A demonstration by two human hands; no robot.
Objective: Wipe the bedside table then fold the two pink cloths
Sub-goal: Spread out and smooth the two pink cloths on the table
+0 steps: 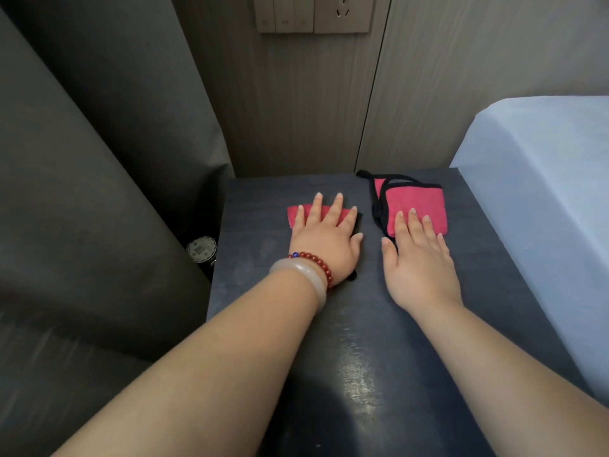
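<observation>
Head view, the only one given. Toward the back edge of the bedside table [362, 357], two pink cloths with black trim, side by side but apart.

Left cloth [298, 215] at the table's back left, folded small and mostly hidden under the left hand [324, 239], with only a pink strip and a bit of black edge showing past the fingers. Left hand palm down, fingers straight and spread, pressing flat, gripping nothing. At that wrist, a red bead bracelet [316, 263] and a pale bangle [303, 275].

Right cloth [415, 201] at the table's back right, folded into a rough square, black cord looped loose along its left side and back corner. Right hand [418, 258] also palm down, fingers straight, tips resting on the cloth's near edge, heel on bare tabletop, nothing pinched.

Past the table's right edge, a pale blue bed [543, 192]. Behind the table, a wall panel [314, 13] with switches and a socket. Off the table's left edge, a dark curtain [99, 159].

Judged from this: the folding step, close to its end, both cloths compact and under flattening pressure. Impossible to tell whether wiped; tabletop glossy near the front edge, nothing more. Next, probably: smooth each fold down, tuck the loose cord on the right cloth, square both to the table's back edge, then lift straight off without dragging the folds open.
</observation>
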